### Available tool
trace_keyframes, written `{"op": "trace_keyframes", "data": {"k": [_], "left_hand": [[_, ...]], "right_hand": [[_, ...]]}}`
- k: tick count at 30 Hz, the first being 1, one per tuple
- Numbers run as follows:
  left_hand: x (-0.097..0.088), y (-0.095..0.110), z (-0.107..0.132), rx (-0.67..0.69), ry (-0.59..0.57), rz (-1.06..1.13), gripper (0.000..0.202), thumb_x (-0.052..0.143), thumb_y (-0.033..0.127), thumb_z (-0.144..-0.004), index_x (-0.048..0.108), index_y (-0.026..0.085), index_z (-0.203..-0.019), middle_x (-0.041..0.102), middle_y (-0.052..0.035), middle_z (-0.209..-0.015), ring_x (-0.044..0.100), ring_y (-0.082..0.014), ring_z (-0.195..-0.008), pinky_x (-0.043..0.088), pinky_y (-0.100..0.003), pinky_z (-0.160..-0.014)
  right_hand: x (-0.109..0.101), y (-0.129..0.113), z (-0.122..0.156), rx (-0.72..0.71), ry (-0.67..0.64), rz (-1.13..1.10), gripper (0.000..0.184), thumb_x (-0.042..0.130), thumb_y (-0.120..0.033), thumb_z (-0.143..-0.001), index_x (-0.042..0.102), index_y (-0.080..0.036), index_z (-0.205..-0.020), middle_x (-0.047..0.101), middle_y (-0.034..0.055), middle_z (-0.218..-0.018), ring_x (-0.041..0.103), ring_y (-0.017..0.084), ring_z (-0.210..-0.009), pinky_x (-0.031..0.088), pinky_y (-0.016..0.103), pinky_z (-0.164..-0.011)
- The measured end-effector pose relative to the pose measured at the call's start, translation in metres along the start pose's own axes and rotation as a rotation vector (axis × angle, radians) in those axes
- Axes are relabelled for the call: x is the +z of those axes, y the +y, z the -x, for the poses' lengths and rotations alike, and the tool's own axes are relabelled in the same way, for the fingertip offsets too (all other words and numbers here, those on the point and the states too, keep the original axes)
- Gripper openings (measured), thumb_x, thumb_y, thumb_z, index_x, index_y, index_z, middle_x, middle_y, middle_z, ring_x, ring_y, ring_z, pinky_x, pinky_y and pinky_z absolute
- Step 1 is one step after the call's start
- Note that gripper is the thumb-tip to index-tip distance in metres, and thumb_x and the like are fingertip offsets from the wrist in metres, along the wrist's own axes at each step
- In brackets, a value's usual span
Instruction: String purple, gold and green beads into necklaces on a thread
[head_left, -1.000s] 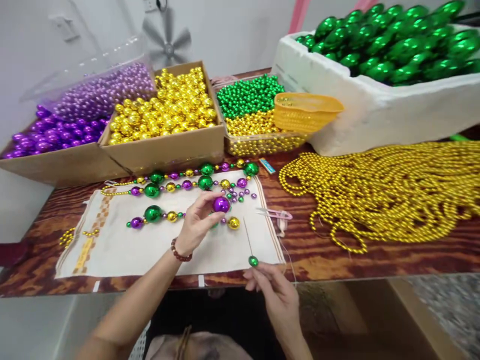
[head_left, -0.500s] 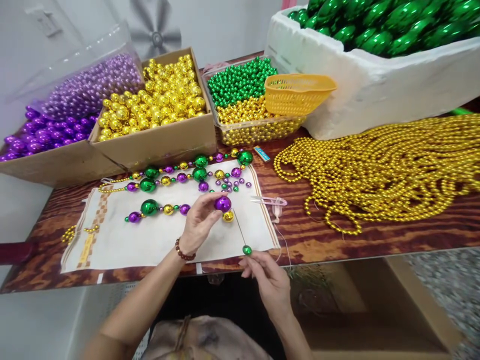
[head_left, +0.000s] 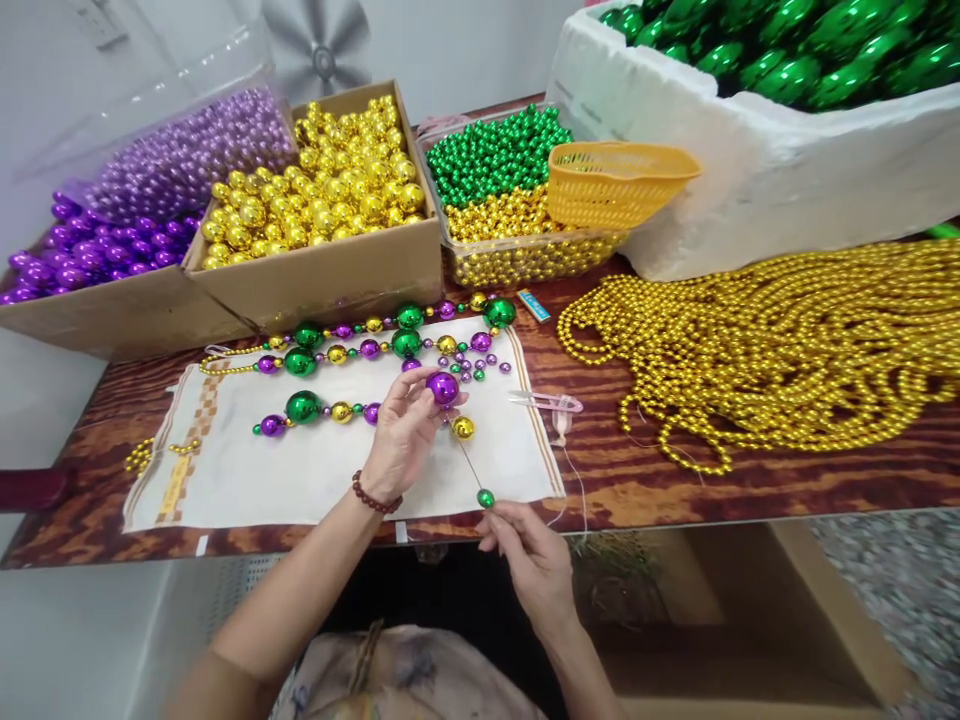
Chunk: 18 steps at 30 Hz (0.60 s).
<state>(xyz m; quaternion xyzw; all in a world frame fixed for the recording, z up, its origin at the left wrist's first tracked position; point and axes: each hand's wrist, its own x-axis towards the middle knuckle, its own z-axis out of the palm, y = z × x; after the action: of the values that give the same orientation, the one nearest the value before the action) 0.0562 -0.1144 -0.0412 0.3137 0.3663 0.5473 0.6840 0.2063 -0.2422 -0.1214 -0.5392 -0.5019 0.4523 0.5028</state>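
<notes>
A shiny purple bead [head_left: 442,388] is pinched in the fingers of my left hand [head_left: 405,425], above the white towel [head_left: 247,480]. My right hand [head_left: 529,550] is closed at the lower end of a long thin needle [head_left: 468,464], where a small green bead [head_left: 486,497] is threaded. The needle's upper tip reaches close to the purple bead; whether it enters the hole I cannot tell. A gold bead [head_left: 463,428] lies on the towel just right of my left hand. To the left, a short beaded strand [head_left: 304,407] runs toward that hand.
Behind the towel stand boxes of purple beads [head_left: 75,265] and gold beads [head_left: 322,195], a clear tub [head_left: 525,262] and an orange basket [head_left: 622,190]. Thread snips [head_left: 551,402] lie at the towel's right edge. Gold bead chains [head_left: 780,350] cover the right side, before a foam box [head_left: 720,180].
My left hand has raised the purple bead slightly. My right hand has shifted a little left, and the needle's tip is now nearer the purple bead. The whole view has moved slightly.
</notes>
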Motion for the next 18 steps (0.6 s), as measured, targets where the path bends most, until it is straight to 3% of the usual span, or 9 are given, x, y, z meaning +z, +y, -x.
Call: {"op": "trace_keyframes", "data": {"k": [10,18], "left_hand": [[0.011,-0.001,0.004,-0.105,0.001,0.138,0.038,0.081,0.033,-0.075,0.061,0.024,-0.105,0.072,-0.0045,-0.107,0.072,-0.0215,-0.097,0.055,-0.03,-0.08],[0.021,-0.017,0.022,0.045,-0.1,0.066,0.029,0.075,0.03,-0.082,0.063,0.023,-0.108,0.069,-0.0067,-0.115,0.072,-0.0217,-0.096,0.058,-0.035,-0.084]], "right_hand": [[0.001,0.004,0.002,0.031,0.047,-0.041,0.016,0.054,-0.03,-0.097,0.064,-0.018,-0.091,0.069,0.0018,-0.072,0.066,0.012,-0.056,0.05,0.022,-0.055],[0.007,0.005,0.001,0.013,0.147,-0.111,0.012,0.055,-0.027,-0.097,0.063,-0.019,-0.092,0.072,0.0024,-0.08,0.067,0.012,-0.06,0.052,0.02,-0.056]]}}
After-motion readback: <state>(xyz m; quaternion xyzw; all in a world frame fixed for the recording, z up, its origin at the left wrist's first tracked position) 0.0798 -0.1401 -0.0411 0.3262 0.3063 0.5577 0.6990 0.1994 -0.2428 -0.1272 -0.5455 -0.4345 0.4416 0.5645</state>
